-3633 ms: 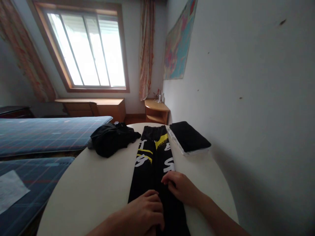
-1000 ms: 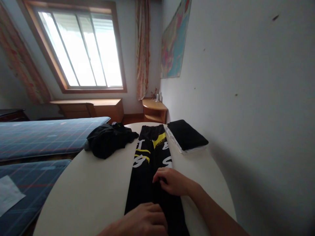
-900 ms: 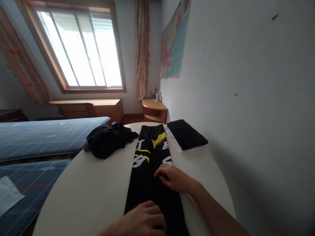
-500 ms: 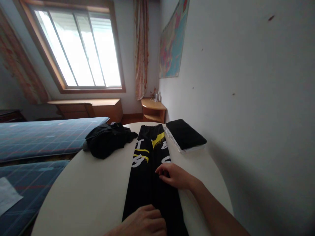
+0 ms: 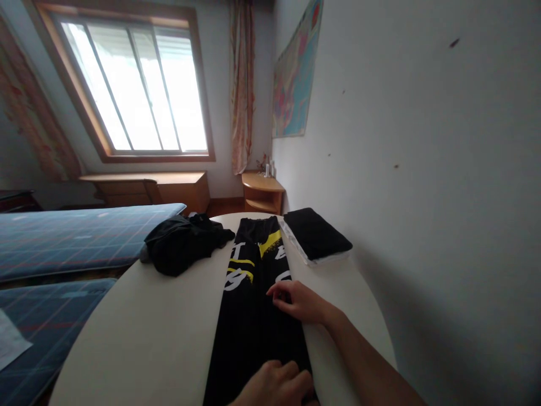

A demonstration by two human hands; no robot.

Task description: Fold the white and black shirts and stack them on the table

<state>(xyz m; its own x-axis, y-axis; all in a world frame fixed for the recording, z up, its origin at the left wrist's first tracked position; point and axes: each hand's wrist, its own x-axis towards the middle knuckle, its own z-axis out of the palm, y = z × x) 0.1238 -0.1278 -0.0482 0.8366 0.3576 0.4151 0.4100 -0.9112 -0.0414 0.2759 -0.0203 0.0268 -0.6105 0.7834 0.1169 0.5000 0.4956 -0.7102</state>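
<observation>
Black trousers (image 5: 258, 316) with white lettering and yellow stripes lie lengthwise on a round white table (image 5: 160, 332), waistband at the far end. My right hand (image 5: 301, 301) is over the right leg below the lettering, its fingers loosely bent, a gap between thumb and forefinger and nothing held. At the bottom of the view my left hand (image 5: 279, 386) is closed on the near part of the trousers; its fingertips are hidden beneath it.
A crumpled black garment (image 5: 183, 242) lies at the table's far left. Folded black cloth (image 5: 316, 232) rests on something white at the far right. Blue plaid mattresses (image 5: 84, 234) stand on the left, a wall (image 5: 422, 225) on the right.
My left hand has moved right across the trousers and slightly down. The lower part of the trousers has shifted a little left. My right hand stays almost where it was.
</observation>
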